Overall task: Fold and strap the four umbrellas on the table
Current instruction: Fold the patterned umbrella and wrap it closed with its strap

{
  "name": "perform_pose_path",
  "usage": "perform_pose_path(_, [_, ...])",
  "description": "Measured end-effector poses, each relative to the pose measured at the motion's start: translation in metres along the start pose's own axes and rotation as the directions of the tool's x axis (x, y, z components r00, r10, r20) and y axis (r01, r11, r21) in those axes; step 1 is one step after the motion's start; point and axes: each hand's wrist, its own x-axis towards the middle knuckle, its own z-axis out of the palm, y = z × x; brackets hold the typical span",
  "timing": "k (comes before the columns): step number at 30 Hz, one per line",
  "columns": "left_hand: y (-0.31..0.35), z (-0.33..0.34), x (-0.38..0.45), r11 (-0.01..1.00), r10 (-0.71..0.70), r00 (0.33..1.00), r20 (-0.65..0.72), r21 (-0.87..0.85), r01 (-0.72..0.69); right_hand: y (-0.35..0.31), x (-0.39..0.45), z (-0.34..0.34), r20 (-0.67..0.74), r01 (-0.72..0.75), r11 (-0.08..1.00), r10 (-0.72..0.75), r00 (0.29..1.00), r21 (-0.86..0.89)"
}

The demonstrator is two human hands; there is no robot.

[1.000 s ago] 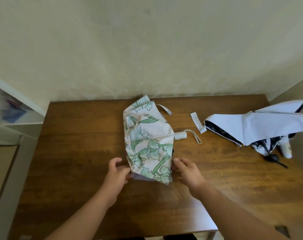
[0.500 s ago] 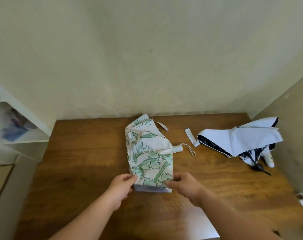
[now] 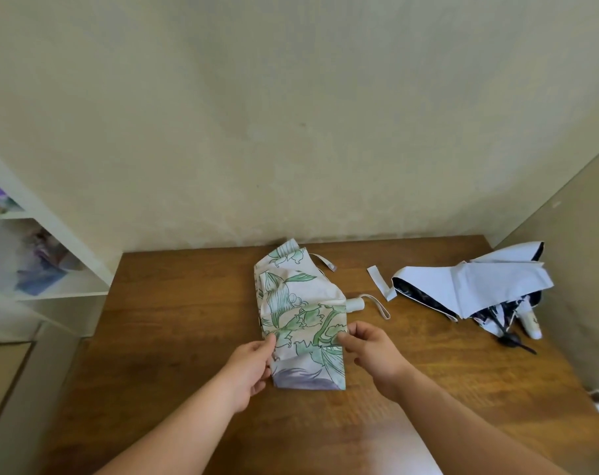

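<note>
Head view is showing the left hand and right hand pinching opposite edges of the floral umbrella, which is lying on the table between them. Its handle is sticking out just beyond the right hand, and a white umbrella is lying unstrapped farther right.

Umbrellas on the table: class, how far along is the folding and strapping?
Done: nothing strapped. In hand: both hands, left hand and right hand, pinch the floral umbrella, its strap loose. Left: the white umbrella lies unfolded, strap open. Only two umbrellas show.
</note>
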Motion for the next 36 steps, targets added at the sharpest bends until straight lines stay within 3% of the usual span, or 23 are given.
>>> perform_pose_path(3, [-0.001, 0.002, -0.001, 0.997, -0.077, 0.997, 0.026, 0.024, 0.076, -0.004, -0.004, 0.003, 0.004, 0.031, 1.000, -0.031, 1.000, -0.004])
perform_pose_path(9, [0.002, 0.006, 0.000, 0.972, -0.204, 0.978, 0.049, -0.109, 0.208, 0.005, -0.004, 0.004, -0.051, 0.050, 0.998, -0.052, 0.997, -0.042])
perform_pose_path(14, [0.002, 0.005, 0.006, 0.965, -0.262, 0.964, 0.047, -0.007, 0.263, 0.010, -0.002, 0.003, -0.078, 0.013, 0.998, -0.018, 0.997, -0.067])
perform_pose_path(17, [0.002, 0.007, 0.013, 0.970, -0.244, 0.970, 0.015, 0.008, 0.244, 0.011, 0.000, 0.003, -0.070, 0.017, 0.999, -0.020, 0.997, -0.049])
perform_pose_path(22, [0.009, 0.012, 0.019, 0.972, -0.192, 0.981, 0.025, -0.130, 0.194, 0.013, -0.002, -0.001, -0.070, 0.065, 0.990, -0.074, 0.995, -0.123])
perform_pose_path(27, [0.018, 0.009, 0.022, 0.991, 0.121, 0.987, -0.103, -0.045, -0.126, 0.024, 0.000, -0.013, -0.089, 0.055, 0.948, -0.087, 0.992, -0.314])
perform_pose_path(29, [0.019, 0.010, 0.020, 0.985, 0.158, 0.981, -0.109, -0.047, -0.164, 0.026, 0.001, -0.013, -0.102, 0.034, 0.953, -0.068, 0.992, -0.302])
perform_pose_path(33, [0.010, 0.010, 0.014, 0.998, 0.056, 0.998, -0.031, -0.027, -0.056, 0.024, 0.003, -0.008, -0.094, 0.005, 0.987, -0.020, 0.995, -0.160])
perform_pose_path(36, [-0.006, 0.011, 0.014, 0.995, 0.098, 0.995, -0.020, 0.025, -0.098, 0.024, 0.003, -0.006, -0.108, -0.009, 0.997, 0.001, 0.994, -0.074])
